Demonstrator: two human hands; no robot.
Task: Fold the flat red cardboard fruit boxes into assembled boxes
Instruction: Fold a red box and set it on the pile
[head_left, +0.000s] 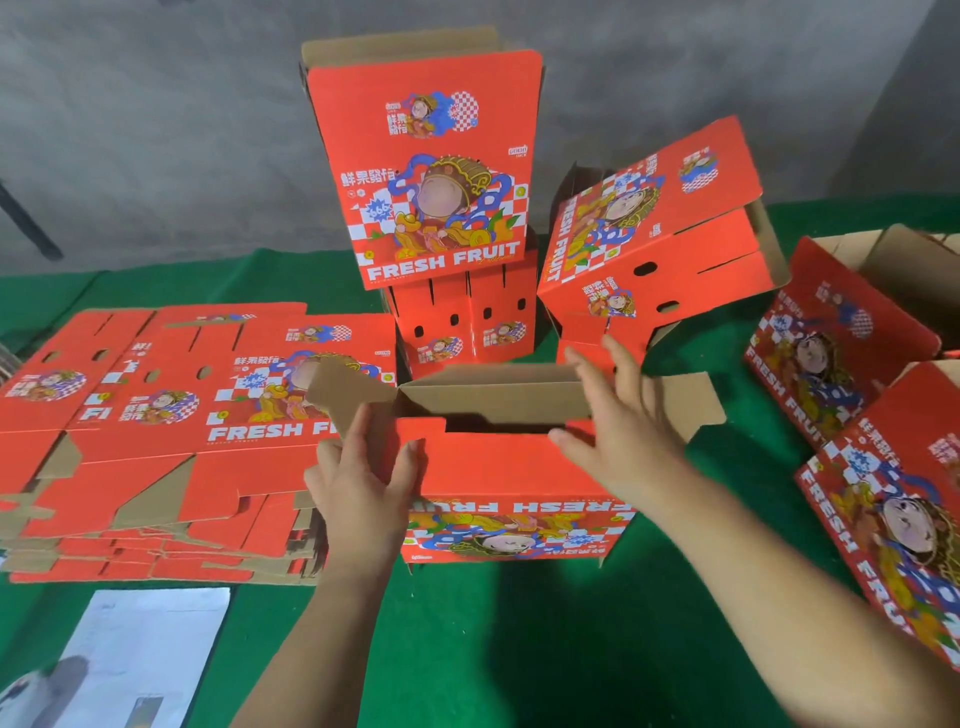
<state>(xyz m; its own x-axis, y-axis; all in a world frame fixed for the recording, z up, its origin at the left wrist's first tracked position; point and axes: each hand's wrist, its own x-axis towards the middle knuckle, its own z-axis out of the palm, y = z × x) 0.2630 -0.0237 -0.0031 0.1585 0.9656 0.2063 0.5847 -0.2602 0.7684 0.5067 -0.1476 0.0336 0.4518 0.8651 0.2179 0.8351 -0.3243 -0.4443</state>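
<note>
From the head camera, a half-folded red box (511, 478) stands on the green bench (519, 639) directly in front of the person, its open top showing brown cardboard inside and its "FRESH FRUIT" front panel facing the camera upside down. The left hand (358, 483) holds the box's near left corner, thumb and fingers (408, 467) curled over the red front edge, just below a brown side flap (345, 397) that sticks up and out to the left. The right hand (618, 415) reaches over the box's right end with its fingers spread and straight, fingertips at the far wall and thumb lying on the red front edge; nothing is pinched in it.

To the left, touching the bench, lies a stack of flat boxes (156, 415), printed side up. Behind the half-folded box, a finished box (431, 171) stands upright on top of another box (467, 317). Just to its right a tilted box (660, 228) leans with its lid open. At the far right edge, two more assembled boxes (841, 353) (904, 519) sit close together. A sheet of paper (135, 654) lies on the bench at the lower left.
</note>
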